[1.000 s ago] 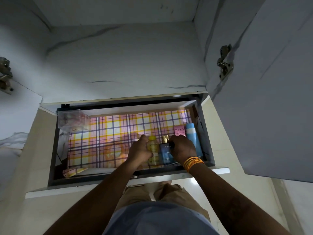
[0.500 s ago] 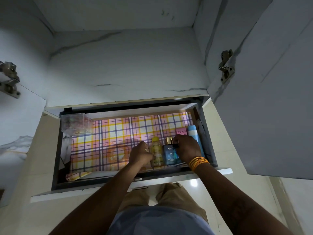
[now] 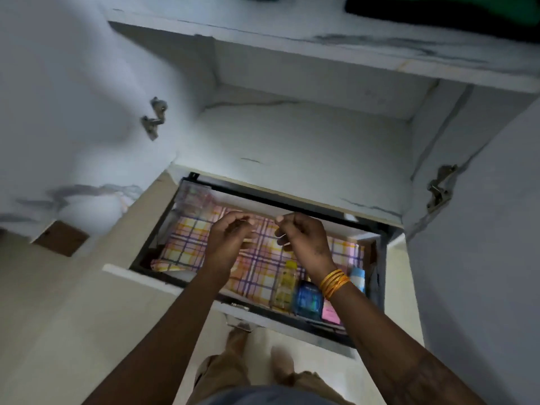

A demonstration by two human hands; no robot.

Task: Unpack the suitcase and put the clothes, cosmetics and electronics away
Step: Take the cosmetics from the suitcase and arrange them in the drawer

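Observation:
A pulled-out drawer (image 3: 140, 276) lined with pink and yellow checked paper holds cosmetics at its right front. There stand a yellow bottle (image 3: 285, 283), a blue perfume bottle (image 3: 306, 299), a pink box (image 3: 330, 312) and a light blue tube (image 3: 358, 277). My left hand (image 3: 230, 238) and my right hand (image 3: 304, 238) hover above the drawer's middle, fingers loosely curled, holding nothing. Orange bangles sit on my right wrist.
A clear plastic box (image 3: 194, 195) sits in the drawer's back left corner. Above the drawer is a white marbled cupboard shelf (image 3: 292, 141). Open cupboard doors with metal hinges (image 3: 153, 116) stand left and right. My feet show on the pale floor below.
Both hands let go of the bottles and rose above the drawer's middle. The camera tilted and swung, so the drawer now lies slanted in view.

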